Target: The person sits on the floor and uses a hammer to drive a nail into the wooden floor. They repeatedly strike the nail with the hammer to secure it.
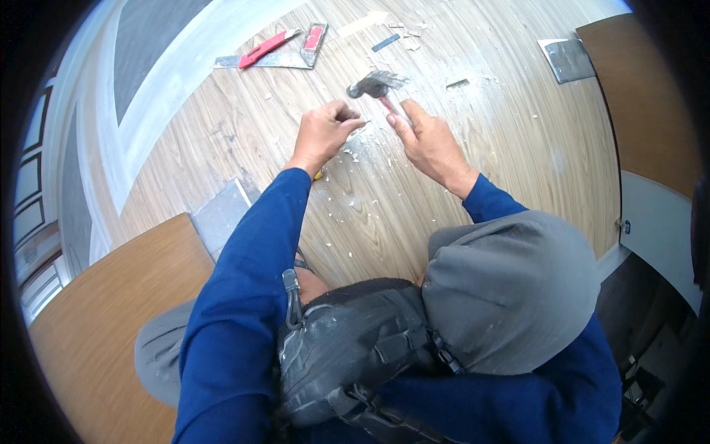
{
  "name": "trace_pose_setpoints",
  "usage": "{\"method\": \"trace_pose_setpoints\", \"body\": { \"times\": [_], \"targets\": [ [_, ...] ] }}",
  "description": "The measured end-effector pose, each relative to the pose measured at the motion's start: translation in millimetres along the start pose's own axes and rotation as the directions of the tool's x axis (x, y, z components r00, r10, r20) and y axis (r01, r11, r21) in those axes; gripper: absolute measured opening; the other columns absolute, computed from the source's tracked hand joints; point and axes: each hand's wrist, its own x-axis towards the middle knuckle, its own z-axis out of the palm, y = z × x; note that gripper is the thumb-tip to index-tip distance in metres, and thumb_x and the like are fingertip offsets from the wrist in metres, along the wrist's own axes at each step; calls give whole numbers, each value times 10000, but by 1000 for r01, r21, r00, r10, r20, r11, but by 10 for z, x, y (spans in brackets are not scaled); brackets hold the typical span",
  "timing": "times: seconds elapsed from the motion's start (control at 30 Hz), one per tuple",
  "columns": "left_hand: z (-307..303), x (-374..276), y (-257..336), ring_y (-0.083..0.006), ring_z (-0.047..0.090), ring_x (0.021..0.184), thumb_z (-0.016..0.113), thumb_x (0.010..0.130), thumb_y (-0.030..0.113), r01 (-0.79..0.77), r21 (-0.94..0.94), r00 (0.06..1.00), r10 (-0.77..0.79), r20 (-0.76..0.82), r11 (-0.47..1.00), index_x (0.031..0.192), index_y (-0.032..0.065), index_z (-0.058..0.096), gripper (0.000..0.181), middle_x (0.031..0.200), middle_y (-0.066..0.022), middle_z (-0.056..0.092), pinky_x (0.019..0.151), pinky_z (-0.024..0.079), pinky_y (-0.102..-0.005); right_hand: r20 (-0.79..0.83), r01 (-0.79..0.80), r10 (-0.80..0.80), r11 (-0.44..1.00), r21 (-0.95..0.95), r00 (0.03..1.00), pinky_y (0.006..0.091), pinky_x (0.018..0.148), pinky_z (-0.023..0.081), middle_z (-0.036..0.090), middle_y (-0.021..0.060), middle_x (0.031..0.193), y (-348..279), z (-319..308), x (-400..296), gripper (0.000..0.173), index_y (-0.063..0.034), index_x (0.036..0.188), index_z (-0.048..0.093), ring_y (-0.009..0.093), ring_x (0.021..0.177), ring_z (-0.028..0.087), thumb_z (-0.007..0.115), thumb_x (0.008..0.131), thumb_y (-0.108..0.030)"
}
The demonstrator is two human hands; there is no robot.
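My left hand (324,130) is pinched just above a wood-grain panel (383,211), with a small thin dark piece showing at its fingertips; it is too small to name. My right hand (435,144) grips a claw hammer (374,86) by its red handle, close below the head. The hammer head, partly blurred, hangs beyond my left fingertips. Whitish wood chips (352,155) lie scattered below both hands. A narrow slot (457,84) is cut into the panel, right of the hammer. Under my left wrist a yellow thing (318,175) peeks out, mostly hidden.
A red utility knife (263,51), blade out, rests across a try square (277,60) at upper left. A dark strip (385,43) lies beyond the hammer among chips. Brown boards (646,94) flank the panel, with a grey plate (568,60) at right and another grey piece (222,213) at left.
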Motion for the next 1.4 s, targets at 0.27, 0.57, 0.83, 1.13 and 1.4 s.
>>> {"method": "trace_pose_setpoints", "body": {
  "times": [0.27,0.57,0.83,1.13,1.4],
  "targets": [
    [-81,26,-162,-107,689,751,799,832,167,8,107,999,-14,50,994,894,29,739,163,841,-73,754,692,531,-272,-38,32,-29,996,80,999,503,607,482,621,260,686,10,-57,35,304,-22,1063,569,437,679,657,548,1025,-323],
    [31,89,-248,-89,672,756,796,838,161,-22,40,999,20,48,999,901,29,742,155,823,-52,751,693,524,-271,-50,132,-131,991,28,990,500,575,495,627,244,654,-1,-26,50,306,-21,1090,570,438,655,664,553,1023,-319],
    [-22,99,-228,-95,680,768,796,831,152,0,136,991,-17,129,991,918,40,748,149,847,-59,757,707,528,-274,-50,138,-135,989,55,990,465,534,482,627,222,654,-84,-56,37,289,-33,1115,567,399,607,655,553,1024,-306],
    [7,43,-289,-93,685,774,800,820,119,22,37,995,-25,99,999,909,28,764,132,857,-64,763,707,529,-267,112,86,-77,993,-80,991,541,605,508,638,255,697,12,86,31,295,-40,1073,535,466,696,658,525,1027,-331],
    [29,70,-401,-102,693,763,802,806,121,46,-22,997,-44,67,999,922,39,778,143,851,-71,767,714,541,-258,179,102,-73,982,-160,981,551,605,501,626,268,691,72,67,-7,289,-38,1041,515,481,697,641,532,1020,-326]
  ]
}}
